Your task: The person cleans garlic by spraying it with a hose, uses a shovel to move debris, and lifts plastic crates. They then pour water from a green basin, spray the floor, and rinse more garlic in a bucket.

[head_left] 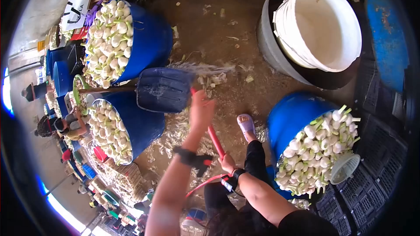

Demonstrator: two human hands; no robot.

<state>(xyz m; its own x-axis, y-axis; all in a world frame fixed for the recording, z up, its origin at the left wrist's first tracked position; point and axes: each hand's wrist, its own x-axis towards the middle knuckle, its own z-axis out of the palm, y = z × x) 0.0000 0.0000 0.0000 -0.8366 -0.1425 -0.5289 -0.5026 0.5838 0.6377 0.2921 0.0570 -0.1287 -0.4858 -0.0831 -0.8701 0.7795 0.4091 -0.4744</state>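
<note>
A red hose (215, 142) runs between my two hands. Near its upper end my left hand (202, 110) is closed around it, with a dark band on the wrist. Lower down, my right hand (227, 163) grips the same hose, and a thinner red stretch trails down to the left. Just beyond my left hand lies a dark blue shovel blade (162, 90), its handle pointing left between two blue barrels. Water splashes across the wet floor (218, 30) past the blade, among pale scraps.
Blue barrels heaped with white bulbs stand at upper left (151, 39), lower left (142, 124) and right (291, 116). White buckets (321, 26) sit in a large round tub. Black crates (376, 157) line the right. A sandalled foot (246, 124) is near centre; people work far left.
</note>
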